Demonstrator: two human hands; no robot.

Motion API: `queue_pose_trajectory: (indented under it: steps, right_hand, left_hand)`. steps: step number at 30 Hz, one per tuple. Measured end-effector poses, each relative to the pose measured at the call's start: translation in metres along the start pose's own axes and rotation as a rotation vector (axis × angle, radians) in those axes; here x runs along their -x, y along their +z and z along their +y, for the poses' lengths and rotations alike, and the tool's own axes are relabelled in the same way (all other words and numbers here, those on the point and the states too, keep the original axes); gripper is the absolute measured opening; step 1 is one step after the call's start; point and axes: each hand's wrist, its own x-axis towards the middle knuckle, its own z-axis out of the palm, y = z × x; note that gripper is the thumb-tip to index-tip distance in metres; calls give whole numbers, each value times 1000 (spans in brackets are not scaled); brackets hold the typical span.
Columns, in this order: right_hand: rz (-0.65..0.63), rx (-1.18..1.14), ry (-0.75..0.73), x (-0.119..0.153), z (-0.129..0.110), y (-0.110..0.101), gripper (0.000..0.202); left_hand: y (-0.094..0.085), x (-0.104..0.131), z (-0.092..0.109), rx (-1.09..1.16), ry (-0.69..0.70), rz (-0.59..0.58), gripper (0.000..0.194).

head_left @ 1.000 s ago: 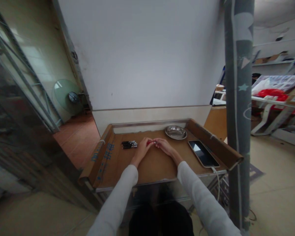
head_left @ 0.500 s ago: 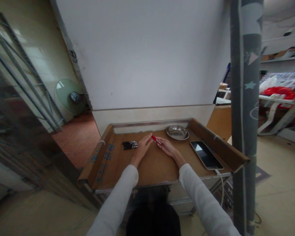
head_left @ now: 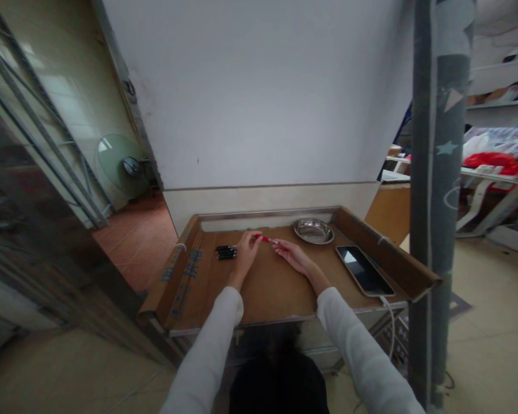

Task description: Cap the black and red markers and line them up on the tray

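Note:
Above the cardboard-lined table [head_left: 267, 293], my two hands hold a slim red-and-white marker [head_left: 265, 238] between them. My left hand [head_left: 249, 248] pinches its red left end with the fingertips. On the other side, my right hand [head_left: 297, 257] has its fingers closed around the right end, where more red shows. A pale section lies between the two red parts; whether the cap is off, I cannot tell. Several black markers [head_left: 226, 252] lie side by side on the cardboard, just left of my left hand.
A round steel dish [head_left: 314, 231] stands at the back right. Nearer on the right lies a phone [head_left: 365, 270] with a white cable [head_left: 391, 328]. Raised cardboard edges [head_left: 386, 253] flank the table, a white wall panel [head_left: 259, 103] behind. A grey wrapped post [head_left: 435, 201] rises at the right.
My hands have moved slightly apart, the left one going left. The marker has turned closer to level, and more of its length shows between my fingers.

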Motion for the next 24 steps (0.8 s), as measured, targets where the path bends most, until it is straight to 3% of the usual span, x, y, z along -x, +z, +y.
queue_pose_trajectory:
  steps: [4,7,11,13,17,18,20,24]
  right_hand:
    - [60,26,-54,0,2,0,20]
    - [152,114,-155,1,6,1,23]
    - [268,498,-344,6,11,8,14]
    - [221,733,-452,10,12,16,12]
    - [-185,1034,-533,17,15,32,22]
    - [-229,1064,-542,18,15,34,24]
    - [-243,1111,-564,19,16,35,26]
    - [-56,1308,-583,23,13,29,27]
  left_hand:
    - [-4,0,-11,-83,-47,-25,14]
    - [-4,4,-17,-272,-34,-194,15]
    - [-2,11,-14,-483,29,-396,19]
    - [-1,12,-11,-525,40,-431,19]
    - [3,12,-7,-557,3,-442,19]
    - [3,11,-8,-564,-16,-442,18]
    - [4,11,-8,-576,-49,-438,17]
    - [2,11,-9,-591,-61,-436,16]
